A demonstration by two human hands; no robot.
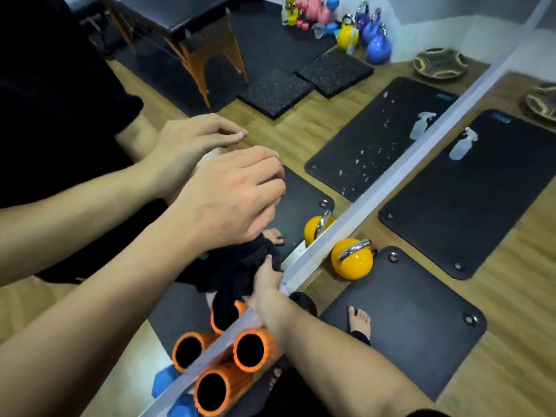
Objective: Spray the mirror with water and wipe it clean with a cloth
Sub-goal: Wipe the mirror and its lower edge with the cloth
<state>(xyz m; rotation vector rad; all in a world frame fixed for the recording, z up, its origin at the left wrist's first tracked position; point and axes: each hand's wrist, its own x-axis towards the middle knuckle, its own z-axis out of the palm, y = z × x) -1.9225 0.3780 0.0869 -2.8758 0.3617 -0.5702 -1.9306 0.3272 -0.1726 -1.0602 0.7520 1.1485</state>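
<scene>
The mirror fills the left of the view, its white frame edge running diagonally. Water drops dot the glass. A black cloth lies against the glass low down. My right hand grips its lower end by the frame. My left hand has curled fingers over the cloth's upper end, which comes out from under it. That hand's reflection shows just behind it. A clear spray bottle lies on a black mat to the right, away from both hands.
A yellow kettlebell stands against the frame. Orange foam rollers lean at the mirror's foot. My bare foot is on a second black mat. A woven bowl sits far right. The glass reflects a table and kettlebells.
</scene>
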